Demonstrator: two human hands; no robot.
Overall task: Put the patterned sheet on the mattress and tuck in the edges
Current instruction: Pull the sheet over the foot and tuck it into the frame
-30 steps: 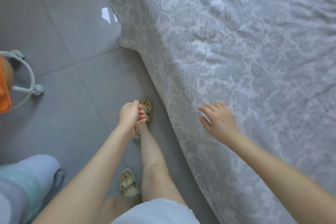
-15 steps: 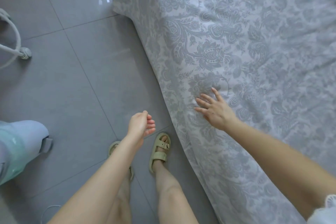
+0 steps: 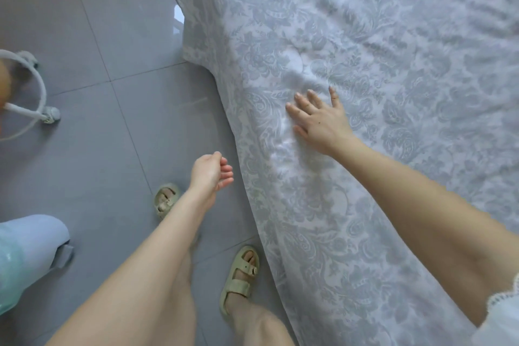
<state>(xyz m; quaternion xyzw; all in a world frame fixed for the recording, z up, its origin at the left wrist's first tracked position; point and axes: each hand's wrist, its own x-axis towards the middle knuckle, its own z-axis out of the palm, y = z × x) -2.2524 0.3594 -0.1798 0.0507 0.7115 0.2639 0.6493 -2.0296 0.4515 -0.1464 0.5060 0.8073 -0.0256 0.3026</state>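
The patterned sheet (image 3: 379, 70), grey-blue floral on white, covers the mattress and fills the right of the view. Its side hangs down over the bed's left edge to the floor, and the mattress itself is hidden under it. My right hand (image 3: 318, 121) lies flat on the sheet near that left edge, fingers straight and spread, with small wrinkles around it. My left hand (image 3: 212, 171) hangs over the floor beside the bed, fingers loosely curled, holding nothing and apart from the sheet.
Grey floor tiles (image 3: 106, 22) run along the bed's left side, where my two sandalled feet (image 3: 238, 281) stand. A white wheeled ring stand (image 3: 42, 112) sits at the far left. A pale blue and mint object (image 3: 25, 255) lies at the lower left.
My right hand has slid forward along the sheet near the bed's edge and pressed flat. My feet have stepped along the bedside, and my left hand stays loosely curled beside the bed.
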